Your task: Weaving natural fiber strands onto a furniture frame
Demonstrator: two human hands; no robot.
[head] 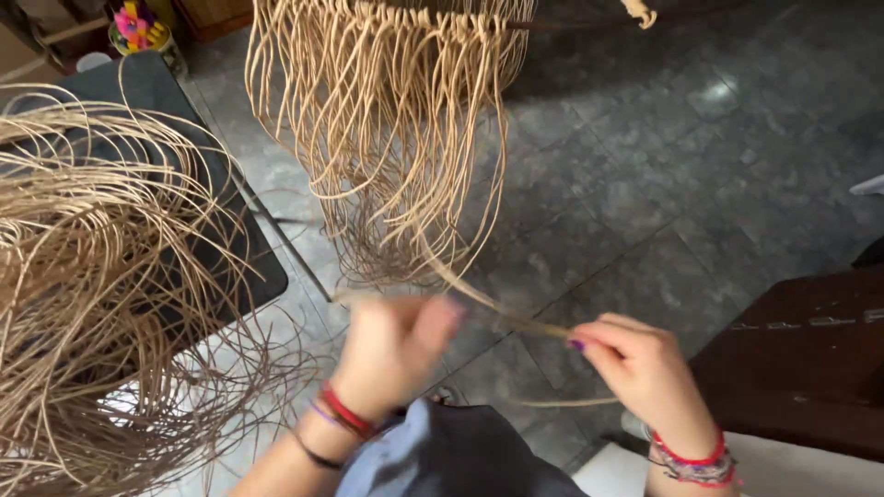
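Your right hand (645, 368) pinches a thin tan cane strand (516, 317) trailing from the hanging woven fringe (387, 129). Your left hand (391, 345) is blurred, grip unclear. Open grey tile floor (663, 184) lies far right.

Tan cord strand (516, 320), thin, taut, running slantwise between both hands, its upper end joining hanging fringe of tan cords (387, 138), many loose strands dangling.
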